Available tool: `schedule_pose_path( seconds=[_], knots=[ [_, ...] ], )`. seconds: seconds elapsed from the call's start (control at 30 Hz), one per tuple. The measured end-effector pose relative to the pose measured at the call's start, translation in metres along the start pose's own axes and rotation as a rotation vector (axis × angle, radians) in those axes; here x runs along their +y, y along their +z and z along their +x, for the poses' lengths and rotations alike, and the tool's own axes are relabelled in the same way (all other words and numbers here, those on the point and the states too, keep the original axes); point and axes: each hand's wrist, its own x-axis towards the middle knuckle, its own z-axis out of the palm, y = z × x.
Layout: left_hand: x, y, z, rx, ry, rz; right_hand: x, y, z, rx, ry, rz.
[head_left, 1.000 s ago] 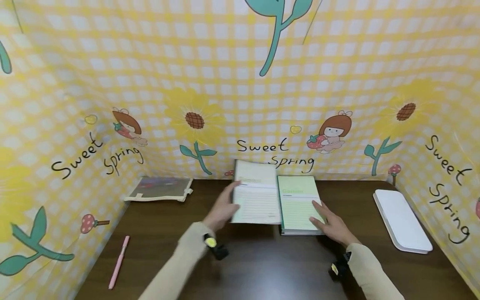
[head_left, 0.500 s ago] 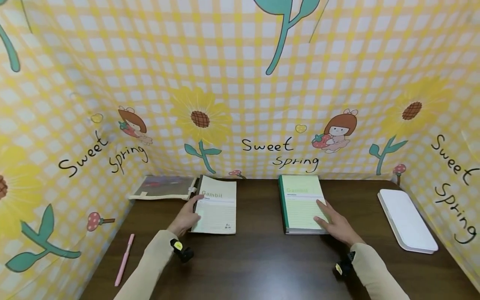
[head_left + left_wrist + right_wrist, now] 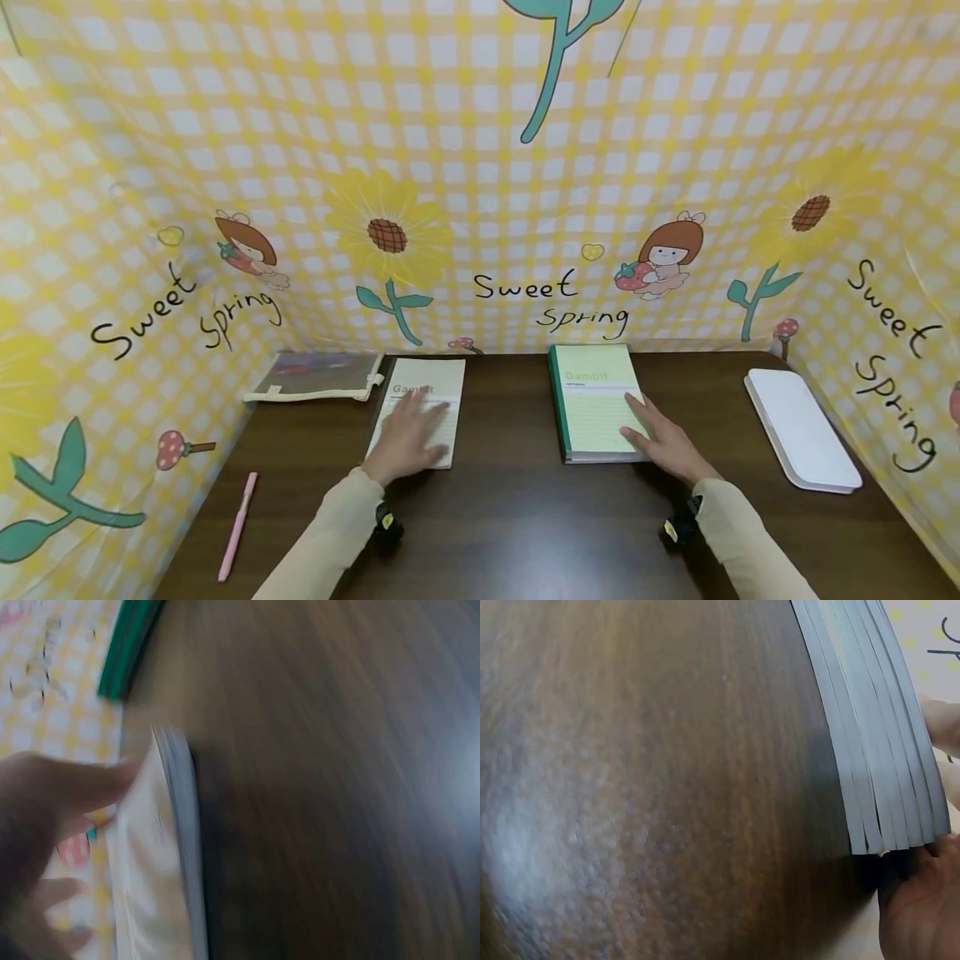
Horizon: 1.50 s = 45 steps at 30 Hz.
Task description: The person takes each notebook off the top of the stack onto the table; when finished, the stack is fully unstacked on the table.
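Observation:
My left hand [image 3: 405,435] is over a notebook [image 3: 438,373] with a dark spine and "Gambit" on its pale cover. Its fingers are spread and overlap the lower part of the cover in the head view. Blurred in the left wrist view, the thumb side of the hand is right at the notebook's edge. To the right lies a stack of notebooks [image 3: 592,417], the top one pale green with a green spine. My right hand [image 3: 672,440] rests along the stack's right edge, fingertips on the top cover. The stack's layered page edges [image 3: 874,742] fill the right wrist view's upper right.
A clear zip pouch [image 3: 318,375] lies at the back left, close beside the left notebook. A pink pen [image 3: 238,527] is at the left of the dark wooden table [image 3: 510,517]. On the right sits a white case [image 3: 802,429]. A yellow checked cloth [image 3: 480,208] backs the table.
The dark-spined notebook went from beside the stack to the left, down beside the pouch. My left hand then released its left edge and moved over the cover. The right hand stayed at the stack.

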Motion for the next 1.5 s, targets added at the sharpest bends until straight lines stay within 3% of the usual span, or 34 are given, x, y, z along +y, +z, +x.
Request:
schedule_pose_path(
  seconds=[0.03,0.1,0.2,0.5,0.63,0.7,0.8,0.9,1.03,1.17,1.27,1.5],
  knots=[
    [0.006,0.001,0.002,-0.076,0.017,-0.014,0.000,0.000,-0.001,0.000,0.003,-0.002],
    [0.014,0.003,0.006,-0.214,-0.007,-0.032,0.000,-0.002,-0.002,-0.003,0.010,-0.004],
    [0.019,0.006,0.011,-0.296,-0.056,-0.009,0.000,-0.006,-0.004,0.001,0.010,-0.014],
    [0.023,0.008,0.027,-0.298,-0.051,-0.042,0.007,-0.021,-0.005,0.030,-0.006,-0.029],
    [0.035,0.010,0.031,-0.218,-0.043,-0.082,0.006,-0.019,-0.001,0.003,-0.002,0.013],
    [0.052,0.011,0.039,-0.149,-0.011,-0.108,0.005,-0.016,0.003,-0.011,-0.003,0.030],
    [0.091,0.020,0.061,-0.109,0.051,-0.136,0.004,-0.011,0.008,-0.021,-0.001,0.047],
    [0.133,0.039,0.086,-0.148,0.083,-0.215,0.004,-0.004,0.010,-0.021,0.024,0.063],
    [0.164,0.071,0.104,-0.211,0.001,-0.300,0.002,0.005,0.009,-0.038,0.057,0.072],
    [0.173,0.091,0.106,-0.176,-0.093,-0.341,0.000,0.007,0.010,-0.044,0.059,0.081],
    [0.176,0.094,0.108,-0.134,-0.083,-0.386,0.001,0.004,0.010,-0.019,0.060,0.081],
    [0.179,0.092,0.114,-0.148,-0.062,-0.476,0.005,-0.004,0.008,-0.033,0.075,0.067]
  ],
)
